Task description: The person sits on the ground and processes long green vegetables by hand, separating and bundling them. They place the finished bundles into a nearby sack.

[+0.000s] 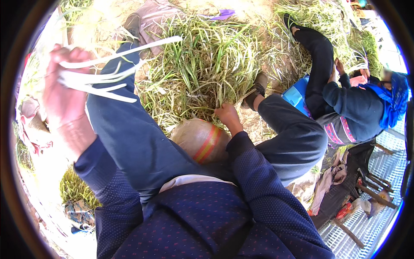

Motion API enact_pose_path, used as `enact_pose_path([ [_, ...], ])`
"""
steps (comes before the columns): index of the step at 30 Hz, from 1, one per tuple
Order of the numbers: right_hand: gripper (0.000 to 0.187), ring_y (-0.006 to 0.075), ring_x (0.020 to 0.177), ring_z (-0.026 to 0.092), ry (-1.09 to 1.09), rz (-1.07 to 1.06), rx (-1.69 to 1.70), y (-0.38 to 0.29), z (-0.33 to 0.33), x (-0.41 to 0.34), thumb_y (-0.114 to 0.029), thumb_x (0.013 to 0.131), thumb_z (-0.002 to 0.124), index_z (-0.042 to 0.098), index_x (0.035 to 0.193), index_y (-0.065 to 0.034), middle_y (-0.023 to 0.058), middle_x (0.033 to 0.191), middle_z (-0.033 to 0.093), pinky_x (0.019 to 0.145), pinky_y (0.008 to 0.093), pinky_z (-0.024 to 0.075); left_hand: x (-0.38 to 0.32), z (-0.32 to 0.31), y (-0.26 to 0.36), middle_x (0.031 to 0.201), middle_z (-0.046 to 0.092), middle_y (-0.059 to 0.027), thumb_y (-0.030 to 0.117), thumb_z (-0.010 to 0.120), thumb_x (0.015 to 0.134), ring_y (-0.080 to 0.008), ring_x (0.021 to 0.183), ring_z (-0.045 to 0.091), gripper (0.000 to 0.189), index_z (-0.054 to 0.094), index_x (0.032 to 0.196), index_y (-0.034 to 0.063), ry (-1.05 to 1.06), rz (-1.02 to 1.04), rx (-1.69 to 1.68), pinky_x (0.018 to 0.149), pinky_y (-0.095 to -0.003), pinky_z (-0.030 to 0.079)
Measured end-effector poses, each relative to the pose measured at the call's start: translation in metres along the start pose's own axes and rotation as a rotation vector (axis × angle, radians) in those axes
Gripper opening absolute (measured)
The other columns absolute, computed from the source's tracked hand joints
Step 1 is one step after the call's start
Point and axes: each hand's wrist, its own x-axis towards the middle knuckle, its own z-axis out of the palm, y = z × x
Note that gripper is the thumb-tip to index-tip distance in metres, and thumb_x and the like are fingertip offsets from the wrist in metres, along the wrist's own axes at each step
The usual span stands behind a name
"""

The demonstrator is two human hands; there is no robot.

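My left hand (pixel 66 90), blurred and raised at the left, is closed around several pale white plant stalks (pixel 103 79). Their white ends point to the right, over my left leg. Low in front of me, my right hand (pixel 229 116) pinches some thin stems at the near edge of a heap of long green and yellowing leaves (pixel 200 61). Just beside that hand, between my thighs, sits a rounded sack-like bundle (pixel 194 137) with a red and yellow stripe.
At the right a person in a blue headscarf (pixel 393 100) sits with hands at similar stalks. A blue bag (pixel 297 94) lies by that person's leg. Behind are a dark cloth (pixel 339 197) and wooden poles (pixel 376 196). A grass clump (pixel 76 186) lies at left, a purple scrap (pixel 223 14) beyond the heap.
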Motion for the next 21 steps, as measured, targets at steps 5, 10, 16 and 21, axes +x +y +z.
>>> enact_pose_path([
  [5,0.033,0.0414,0.092,0.065,0.169,-0.156,-0.086,-0.064,-0.017,-0.013,-0.028,0.085,0.070,0.067,0.105,-0.0025,0.0254,0.095,0.066,0.079,0.0501,0.0496,-0.012,-0.037,-0.085,0.084,0.052,-0.0012,0.025,0.053,0.106,-0.0172,0.081,0.053,0.022,0.056,0.120,0.0087,-0.117,-0.275,-0.096,0.079,-0.0349,0.049],
  [10,0.026,0.0390,0.092,0.066,0.216,-0.275,0.088,-0.109,-0.029,0.016,-0.017,0.085,0.068,0.068,0.106,-0.0021,0.0209,0.095,0.067,0.080,0.0460,0.0518,-0.016,-0.060,-0.128,0.080,0.053,-0.0004,0.030,0.057,0.104,-0.0099,0.063,0.047,0.027,0.058,0.121,0.0089,-0.025,-0.511,-0.186,0.056,-0.0254,0.041],
  [16,0.027,0.0387,0.095,0.068,0.014,-0.265,0.405,-0.145,0.002,0.080,-0.013,0.086,0.064,0.069,0.109,0.0006,0.0264,0.108,0.069,0.086,0.0452,0.0528,-0.010,-0.059,-0.137,0.074,0.049,0.0038,0.033,0.061,0.102,-0.0057,0.057,0.041,0.032,0.059,0.119,0.0063,0.020,-0.557,-0.107,0.051,-0.0222,0.036],
  [21,0.036,0.0408,0.101,0.068,-0.172,-0.255,-0.236,-0.141,0.034,0.086,-0.027,0.085,0.069,0.066,0.102,0.0041,0.0253,0.108,0.070,0.088,0.0475,0.0535,-0.012,-0.053,-0.154,0.071,0.043,0.0081,0.029,0.061,0.102,-0.0033,0.055,0.038,0.026,0.060,0.117,0.0078,0.124,-0.660,-0.007,0.050,-0.0201,0.033],
])
